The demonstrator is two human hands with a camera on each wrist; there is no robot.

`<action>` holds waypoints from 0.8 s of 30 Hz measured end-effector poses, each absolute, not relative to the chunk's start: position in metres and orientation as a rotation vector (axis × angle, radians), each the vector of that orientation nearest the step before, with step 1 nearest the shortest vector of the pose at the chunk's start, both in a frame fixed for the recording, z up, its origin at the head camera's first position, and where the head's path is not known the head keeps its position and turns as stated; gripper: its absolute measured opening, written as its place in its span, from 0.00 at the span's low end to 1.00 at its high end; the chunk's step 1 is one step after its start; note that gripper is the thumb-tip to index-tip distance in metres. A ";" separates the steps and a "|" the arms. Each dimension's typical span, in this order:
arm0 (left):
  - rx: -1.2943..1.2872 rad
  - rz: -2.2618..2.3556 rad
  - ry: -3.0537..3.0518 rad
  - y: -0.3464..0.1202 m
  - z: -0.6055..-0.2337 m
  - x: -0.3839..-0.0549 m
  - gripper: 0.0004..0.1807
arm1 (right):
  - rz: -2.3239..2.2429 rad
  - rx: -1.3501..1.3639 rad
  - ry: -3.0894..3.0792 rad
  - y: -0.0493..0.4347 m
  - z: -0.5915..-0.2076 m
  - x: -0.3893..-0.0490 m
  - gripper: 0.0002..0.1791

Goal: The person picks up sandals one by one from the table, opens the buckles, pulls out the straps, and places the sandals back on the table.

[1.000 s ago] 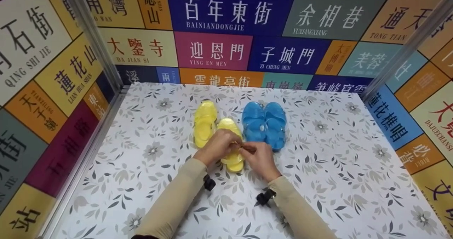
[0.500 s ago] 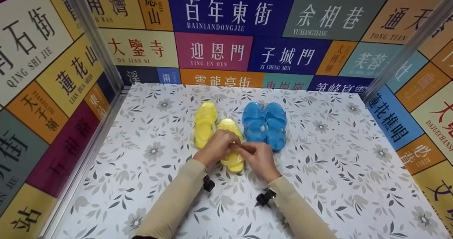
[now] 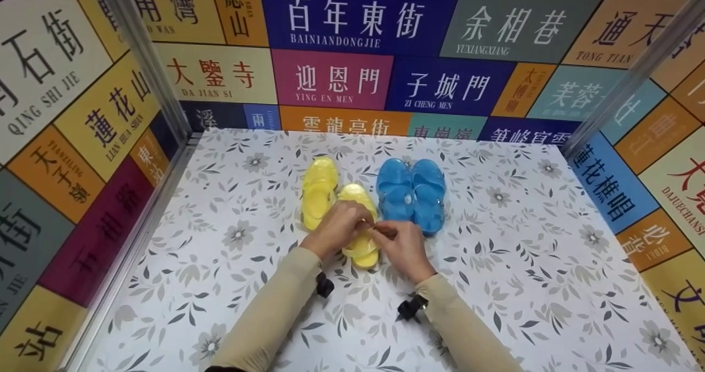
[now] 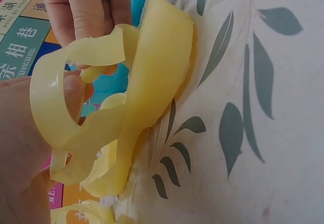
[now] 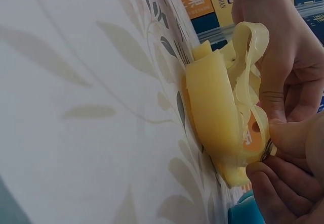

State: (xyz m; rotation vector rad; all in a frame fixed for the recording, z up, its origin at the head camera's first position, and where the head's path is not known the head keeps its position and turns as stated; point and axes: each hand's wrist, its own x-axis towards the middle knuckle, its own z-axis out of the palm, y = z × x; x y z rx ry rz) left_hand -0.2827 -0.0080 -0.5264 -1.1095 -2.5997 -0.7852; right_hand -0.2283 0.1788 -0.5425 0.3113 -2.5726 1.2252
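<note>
I judge that I am working the metal buckle (image 5: 267, 149) on the ankle strap (image 4: 43, 100) of the nearer yellow jelly sandal (image 3: 361, 245); whether I am doing it up or undoing it, I can't tell. This sandal sits sole down on the white leaf-patterned cloth (image 3: 523, 284), toe pointing away from me. The other yellow jelly sandal (image 3: 316, 201) lies just beside it, to the left and farther off, and the pair of blue jelly sandals (image 3: 395, 195) is on the right.

My left hand (image 3: 342, 221) curls over the sandal from the left, its fingers seeming to pinch the strap. My right hand (image 3: 405, 246) meets it from the right, thumb and forefinger pinched on the buckle. The next move, I'd say, calls for a fine touch: the left steadying the strap while the right works the small metal piece, without dragging the sole over the cloth.

My own fingers hide the buckle from the head view. From the right wrist I catch only a dim metal glint between fingertips, so I can't make out the pin or the strap's end. That same view cuts off my right hand at the edge and shows just a scrap of blue.
</note>
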 end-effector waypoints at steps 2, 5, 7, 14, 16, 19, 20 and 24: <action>-1.107 -0.776 -2.600 -0.007 -0.527 -0.282 0.07 | 1.207 0.308 -2.572 0.179 -0.543 -0.228 0.08; -1.108 -0.786 -2.610 -0.007 -0.527 -0.282 0.08 | 1.180 0.301 -2.566 0.178 -0.543 -0.228 0.09; -1.105 -0.808 -2.623 -0.007 -0.527 -0.281 0.09 | 1.173 0.306 -2.554 0.178 -0.544 -0.227 0.09; -1.086 -0.865 -2.650 -0.009 -0.526 -0.280 0.11 | 1.176 0.343 -2.554 0.179 -0.542 -0.227 0.09; -1.094 -0.866 -2.642 -0.009 -0.526 -0.280 0.11 | 1.182 0.345 -2.571 0.179 -0.542 -0.227 0.08; -1.112 -0.854 -2.609 -0.009 -0.527 -0.280 0.10 | 1.204 0.350 -2.584 0.180 -0.542 -0.227 0.08; -1.117 -0.844 -2.597 -0.009 -0.527 -0.280 0.10 | 1.206 0.354 -2.585 0.180 -0.541 -0.228 0.08; -1.119 -0.790 -2.571 -0.008 -0.527 -0.281 0.09 | 1.194 0.361 -2.581 0.180 -0.541 -0.229 0.07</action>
